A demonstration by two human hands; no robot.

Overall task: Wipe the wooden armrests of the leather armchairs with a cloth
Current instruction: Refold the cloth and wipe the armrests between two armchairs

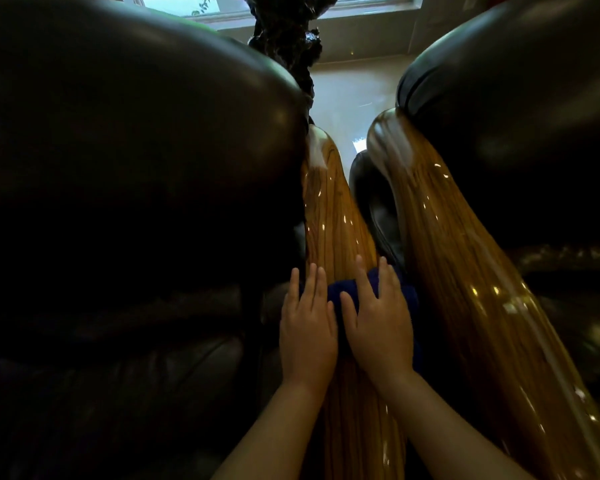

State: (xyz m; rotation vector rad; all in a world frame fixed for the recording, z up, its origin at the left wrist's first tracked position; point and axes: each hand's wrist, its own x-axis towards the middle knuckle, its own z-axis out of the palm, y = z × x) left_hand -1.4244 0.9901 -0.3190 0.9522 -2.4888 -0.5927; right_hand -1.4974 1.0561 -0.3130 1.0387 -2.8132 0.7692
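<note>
Two glossy wooden armrests run away from me between two dark leather armchairs. The left armrest (333,216) belongs to the left armchair (129,168); the right armrest (465,271) belongs to the right armchair (520,109). A dark blue cloth (340,292) lies across the left armrest. My left hand (307,327) and my right hand (381,327) both press flat on the cloth with fingers spread. Most of the cloth is hidden under the hands; its right edge hangs into the gap between the armrests.
A dark, knobbly carved column (284,39) stands beyond the armrests in the gap. Pale floor (354,95) shows behind it, under a window sill (326,15). The leather seats on both sides are in deep shadow.
</note>
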